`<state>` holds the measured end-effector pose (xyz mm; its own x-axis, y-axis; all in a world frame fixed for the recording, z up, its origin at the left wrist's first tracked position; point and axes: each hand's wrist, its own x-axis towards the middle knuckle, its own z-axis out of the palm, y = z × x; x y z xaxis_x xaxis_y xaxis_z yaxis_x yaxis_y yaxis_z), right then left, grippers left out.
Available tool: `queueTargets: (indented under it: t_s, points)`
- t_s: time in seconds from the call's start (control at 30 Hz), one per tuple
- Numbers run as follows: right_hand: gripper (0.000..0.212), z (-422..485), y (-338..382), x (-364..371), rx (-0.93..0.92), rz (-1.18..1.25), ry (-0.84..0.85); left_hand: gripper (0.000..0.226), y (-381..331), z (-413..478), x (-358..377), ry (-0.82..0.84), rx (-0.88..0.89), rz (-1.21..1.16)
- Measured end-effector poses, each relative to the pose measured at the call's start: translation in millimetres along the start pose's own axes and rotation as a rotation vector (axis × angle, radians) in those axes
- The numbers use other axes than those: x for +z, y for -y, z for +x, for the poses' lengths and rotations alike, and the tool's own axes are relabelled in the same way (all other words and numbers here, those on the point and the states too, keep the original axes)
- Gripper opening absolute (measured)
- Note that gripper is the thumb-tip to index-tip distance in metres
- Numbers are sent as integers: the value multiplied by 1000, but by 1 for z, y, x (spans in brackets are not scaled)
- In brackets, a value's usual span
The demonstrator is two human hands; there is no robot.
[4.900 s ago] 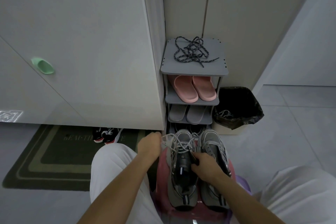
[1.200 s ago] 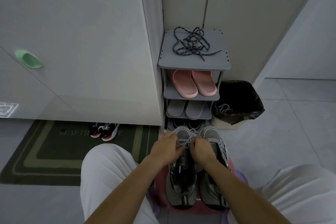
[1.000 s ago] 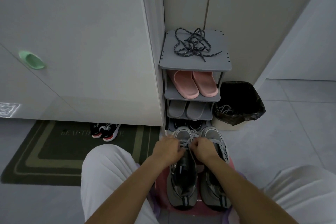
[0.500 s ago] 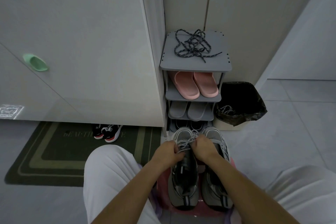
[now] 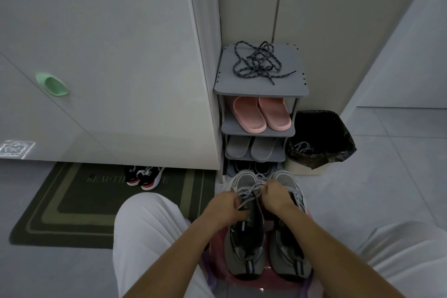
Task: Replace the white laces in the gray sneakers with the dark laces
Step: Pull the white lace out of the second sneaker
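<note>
The white flat laces (image 5: 249, 193) are crossing over the tongue of the left one of two gray mesh sneakers (image 5: 246, 237). The pair is standing side by side on a pink plastic stool (image 5: 217, 247) between the person's knees, with the toes apparently pointing away. The left hand (image 5: 226, 205) is curling its fingers round strands at the left edge of the lacing. The right hand (image 5: 275, 195) is pinching strands at the right edge. Both hands are touching the shoe, and the loose loops are lying between them.

These laces are looking light, limp and soft, so they are likely to slide with only a little drag at each eyelet. The best hold is probably close to an eyelet, on one crossing at a time, because hauling on a free end could bunch the slack. The sneaker itself is looking light and squashy and may skid on the smooth stool, so one hand could do well to steady the upper.

The dark speckled rope laces (image 5: 258, 63) are lying in a loose tangle on the top tier of a gray plastic shoe rack (image 5: 261, 91), far beyond both hands. They look rounder and stiffer, and will likely need untangling and holding by their tips. A pale cord is showing in the black-lined bin (image 5: 321, 133) to the rack's right.
</note>
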<state>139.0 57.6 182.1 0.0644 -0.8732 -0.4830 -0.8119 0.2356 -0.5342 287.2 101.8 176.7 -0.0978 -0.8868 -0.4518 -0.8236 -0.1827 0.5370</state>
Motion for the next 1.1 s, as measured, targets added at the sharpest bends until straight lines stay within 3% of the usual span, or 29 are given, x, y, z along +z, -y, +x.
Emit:
queueTargets:
  t_s: [0.1, 0.17, 0.23, 0.33, 0.43, 0.5, 0.7, 0.93, 1.1]
  points:
    - [20, 0, -4, 2, 9, 27, 36, 30, 3, -3, 2, -37, -10, -85]
    - [37, -2, -5, 3, -3, -14, 49, 40, 4, -5, 3, -41, 5, -122]
    - [38, -4, -6, 5, -26, -13, 21, 47, 4, -6, 3, -40, 32, -124]
    - [17, -6, -2, 1, -9, 30, 8, 46, 6, -7, 4, -48, 51, -147]
    - [10, -4, -2, -2, 59, 122, -28, 48, 8, -7, 6, -56, 29, -196]
    - [15, -5, -2, -2, 73, 175, -42, 49, 8, -7, 6, -61, 9, -217]
    - [24, -13, 3, -3, 22, 19, 30, 31, 10, -5, 9, -70, -41, -212]
    - [28, -3, -2, -7, 200, 382, -29, 34, 9, -4, 11, -68, -24, -162]
    - [30, -10, -2, -2, 81, 197, 33, 34, 9, -5, 10, -66, -27, -160]
